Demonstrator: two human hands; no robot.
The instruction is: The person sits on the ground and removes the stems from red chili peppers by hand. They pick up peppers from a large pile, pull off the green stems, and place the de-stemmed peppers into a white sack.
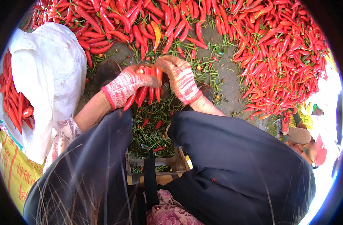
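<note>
My left hand [129, 83], in a red and white knit glove with a soiled thumb, grips a bunch of red chili peppers [143, 94]. Their tips hang down towards my lap, and a cut or broken pale end shows at the top of the bunch. Close against it on the right, my right hand [178, 77], in a matching glove, curls its fingers at the upper end of the rightmost pepper; its fingertips are partly hidden. Green stems and a few red pieces [151, 129] litter the ground below, between my knees.
A large heap of red chili peppers [281, 56] curves across the far side and right. At left stands a white woven sack [59, 62] with peppers in its mouth, beside a yellow printed sack [16, 168]. A wooden frame [180, 160] is below me. Another person [299, 135] works at far right.
</note>
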